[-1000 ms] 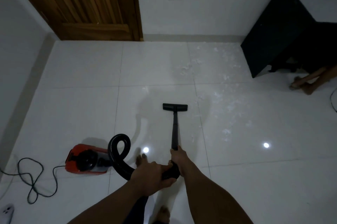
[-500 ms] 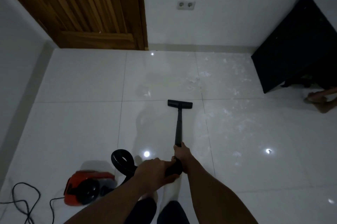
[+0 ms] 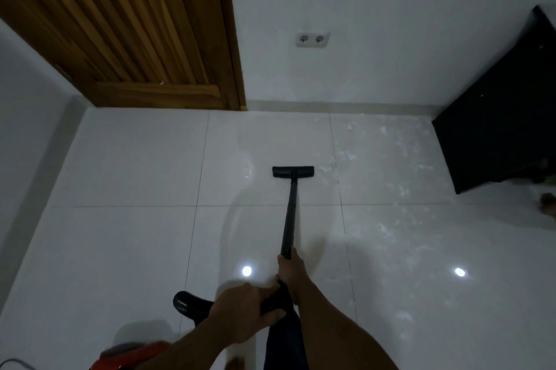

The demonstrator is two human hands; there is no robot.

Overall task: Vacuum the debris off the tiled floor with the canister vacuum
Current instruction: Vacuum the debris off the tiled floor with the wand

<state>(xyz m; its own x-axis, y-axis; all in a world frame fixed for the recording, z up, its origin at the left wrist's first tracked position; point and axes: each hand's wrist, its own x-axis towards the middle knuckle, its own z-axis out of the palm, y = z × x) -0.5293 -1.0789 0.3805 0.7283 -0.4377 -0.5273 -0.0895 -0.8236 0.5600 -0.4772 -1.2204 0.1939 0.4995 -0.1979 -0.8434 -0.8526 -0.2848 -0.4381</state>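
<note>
Gripping: my right hand (image 3: 289,274) is wrapped round the black wand (image 3: 289,219) at its lower end, fingers curled closed on the tube, thumb lying along the top.
Left hand: my left hand (image 3: 245,314) sits just behind the right, clenched round the black handle (image 3: 275,300) where the wand meets the hose; my knuckles face up and the fingertips are tucked under, out of sight.
Wand: it runs up and away from my hands, leaning slightly to the right, to the floor head.
Floor head: the flat black floor head (image 3: 293,172) rests on the white tiled floor (image 3: 126,243), set crosswise, well short of the far wall and just left of a grout line.
Debris: pale scattered debris (image 3: 388,177) lies over the tiles to the right of the floor head, the nearest flecks almost touching its right end; it spreads toward the wall and down the right side of the floor.
Hose: a loop of ribbed black hose (image 3: 189,303) curls out to the left of my left hand, close to the floor.
Canister: the red canister vacuum (image 3: 129,356) sits at the bottom edge, behind and to the left of me, blurred and partly cut off.
Surroundings: a slatted wooden door (image 3: 126,32) stands at the far left, a double wall socket (image 3: 312,39) on the white wall ahead, and a dark black panel (image 3: 496,134) leans at the right.
</note>
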